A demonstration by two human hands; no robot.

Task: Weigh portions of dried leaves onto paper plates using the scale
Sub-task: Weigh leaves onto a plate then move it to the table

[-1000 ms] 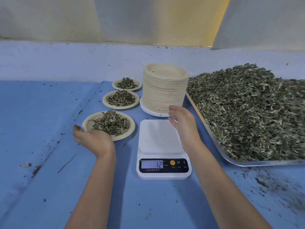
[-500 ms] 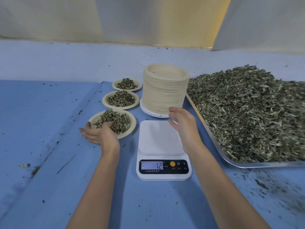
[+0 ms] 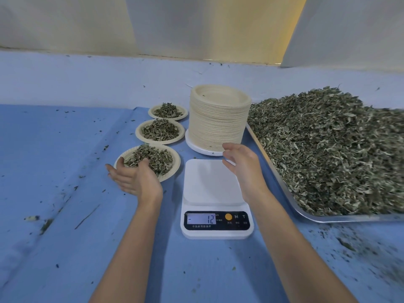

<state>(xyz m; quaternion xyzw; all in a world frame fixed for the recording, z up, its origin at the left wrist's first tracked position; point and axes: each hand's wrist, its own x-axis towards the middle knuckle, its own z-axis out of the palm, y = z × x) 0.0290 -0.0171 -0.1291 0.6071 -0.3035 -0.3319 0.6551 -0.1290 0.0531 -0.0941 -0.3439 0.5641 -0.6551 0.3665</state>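
Over the scale [image 3: 207,184], slack right hand [image 3: 242,167]

Scale [image 3: 215,189]: white, black panel, orange button.
Plate stack [image 3: 219,121] behind scale: beige, finely ribbed edges.
Leaf heap [image 3: 328,149] right of scale: mottled grey-green.
Cloth [image 3: 54,149] under scale: blue, dark-flecked.

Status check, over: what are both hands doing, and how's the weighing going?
Left hand open, by nearest filled plate. Right hand open, above far edge of scale. Platform bare, display shows 12. Nothing blocking.
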